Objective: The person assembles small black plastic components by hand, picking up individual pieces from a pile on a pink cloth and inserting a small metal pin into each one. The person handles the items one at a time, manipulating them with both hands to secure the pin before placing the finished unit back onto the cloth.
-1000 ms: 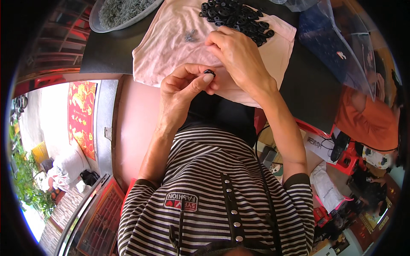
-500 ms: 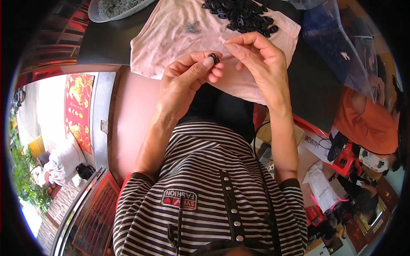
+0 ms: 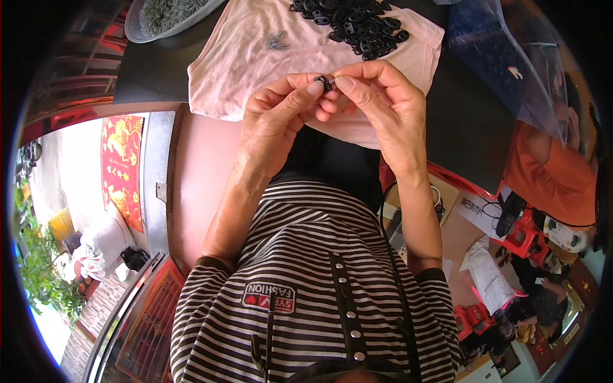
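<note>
My left hand pinches a small black plastic piece with a hole in it, between thumb and fingers. Against its right side, my right hand holds a tiny thin metal piece between thumb and forefinger; its exact kind is too small to make out. Both hands hover over the near edge of a pale pink cloth. On the cloth's far part lies a heap of similar black plastic pieces. A little pile of grey metal bits rests to its left.
A bowl full of grey bits stands at the far left of the dark table. Clear plastic sheeting hangs over the right side. Beyond it sits a person in orange, near a red stool.
My right hand has come left and down, bringing the thin metal piece against the black plastic piece. My left hand stays nearly where it was, still pinching. The view has shifted slightly.
</note>
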Action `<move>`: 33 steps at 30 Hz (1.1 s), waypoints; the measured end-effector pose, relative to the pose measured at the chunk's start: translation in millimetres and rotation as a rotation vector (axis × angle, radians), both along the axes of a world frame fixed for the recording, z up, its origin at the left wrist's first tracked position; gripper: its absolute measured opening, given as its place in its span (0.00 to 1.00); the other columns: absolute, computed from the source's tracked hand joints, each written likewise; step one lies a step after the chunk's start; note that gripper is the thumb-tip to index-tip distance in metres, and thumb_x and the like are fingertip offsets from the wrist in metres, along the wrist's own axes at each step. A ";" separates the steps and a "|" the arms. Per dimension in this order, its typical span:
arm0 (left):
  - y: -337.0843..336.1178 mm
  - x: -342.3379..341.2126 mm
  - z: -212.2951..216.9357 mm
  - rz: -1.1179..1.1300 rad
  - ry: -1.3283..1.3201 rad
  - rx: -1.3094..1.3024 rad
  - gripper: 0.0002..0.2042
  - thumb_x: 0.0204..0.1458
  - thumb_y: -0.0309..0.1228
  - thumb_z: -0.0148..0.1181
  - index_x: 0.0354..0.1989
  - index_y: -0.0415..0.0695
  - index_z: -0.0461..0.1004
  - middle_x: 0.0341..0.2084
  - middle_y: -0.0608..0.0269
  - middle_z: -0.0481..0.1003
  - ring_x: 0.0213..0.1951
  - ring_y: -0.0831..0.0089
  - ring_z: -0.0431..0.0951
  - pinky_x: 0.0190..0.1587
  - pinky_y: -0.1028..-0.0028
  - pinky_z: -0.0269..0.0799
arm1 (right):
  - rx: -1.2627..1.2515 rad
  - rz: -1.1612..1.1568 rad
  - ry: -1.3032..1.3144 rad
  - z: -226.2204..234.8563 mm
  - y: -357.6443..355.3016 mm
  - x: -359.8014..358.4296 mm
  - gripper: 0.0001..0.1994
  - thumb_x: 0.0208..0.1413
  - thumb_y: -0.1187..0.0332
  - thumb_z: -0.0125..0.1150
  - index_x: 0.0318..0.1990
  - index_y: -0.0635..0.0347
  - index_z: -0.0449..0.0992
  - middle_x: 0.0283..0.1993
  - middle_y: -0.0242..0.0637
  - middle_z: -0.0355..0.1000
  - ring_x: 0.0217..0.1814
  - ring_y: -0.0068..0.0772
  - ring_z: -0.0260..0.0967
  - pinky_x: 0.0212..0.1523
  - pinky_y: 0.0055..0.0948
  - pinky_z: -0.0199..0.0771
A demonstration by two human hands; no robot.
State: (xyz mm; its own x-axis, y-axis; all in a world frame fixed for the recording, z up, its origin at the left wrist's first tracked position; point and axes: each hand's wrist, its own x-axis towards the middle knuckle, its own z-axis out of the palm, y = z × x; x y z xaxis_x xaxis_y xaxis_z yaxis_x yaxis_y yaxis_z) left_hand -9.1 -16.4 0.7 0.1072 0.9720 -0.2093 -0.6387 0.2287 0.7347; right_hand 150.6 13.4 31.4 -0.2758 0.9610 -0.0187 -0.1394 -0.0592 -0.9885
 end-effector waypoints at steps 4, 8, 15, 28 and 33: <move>-0.3 0.9 1.1 0.001 0.011 -0.003 0.09 0.56 0.27 0.55 0.40 0.33 0.75 0.32 0.55 0.78 0.32 0.74 0.78 0.37 0.78 0.74 | 0.055 -0.018 -0.027 -2.5 -0.9 -0.4 0.06 0.56 0.75 0.58 0.39 0.68 0.74 0.32 0.34 0.75 0.33 0.19 0.74 0.36 0.17 0.76; -1.0 1.3 1.2 0.007 0.020 0.008 0.09 0.56 0.27 0.56 0.40 0.33 0.75 0.32 0.55 0.78 0.32 0.74 0.78 0.37 0.78 0.74 | 0.144 -0.039 -0.115 -3.5 -3.5 -1.6 0.05 0.56 0.76 0.58 0.38 0.67 0.74 0.31 0.34 0.76 0.33 0.19 0.75 0.35 0.17 0.76; -0.3 4.7 -2.8 -0.019 0.125 0.006 0.09 0.57 0.27 0.55 0.40 0.33 0.75 0.31 0.56 0.78 0.31 0.75 0.77 0.37 0.78 0.73 | 0.172 -0.074 -0.149 -9.8 -9.1 -2.1 0.04 0.57 0.76 0.57 0.37 0.68 0.74 0.31 0.35 0.75 0.32 0.20 0.74 0.35 0.17 0.76; 8.5 12.1 8.9 -0.026 0.133 0.016 0.08 0.56 0.26 0.56 0.40 0.34 0.75 0.30 0.57 0.78 0.31 0.75 0.77 0.36 0.79 0.72 | 0.180 -0.061 -0.134 5.5 -3.2 7.4 0.04 0.57 0.78 0.55 0.39 0.68 0.72 0.33 0.36 0.75 0.33 0.21 0.74 0.36 0.18 0.77; 11.4 13.8 4.3 -0.023 0.157 0.010 0.08 0.55 0.26 0.57 0.39 0.33 0.75 0.30 0.57 0.78 0.30 0.76 0.77 0.35 0.79 0.72 | 0.230 -0.108 -0.193 -0.5 -4.1 6.4 0.04 0.57 0.77 0.56 0.38 0.68 0.73 0.32 0.35 0.75 0.33 0.19 0.74 0.36 0.18 0.77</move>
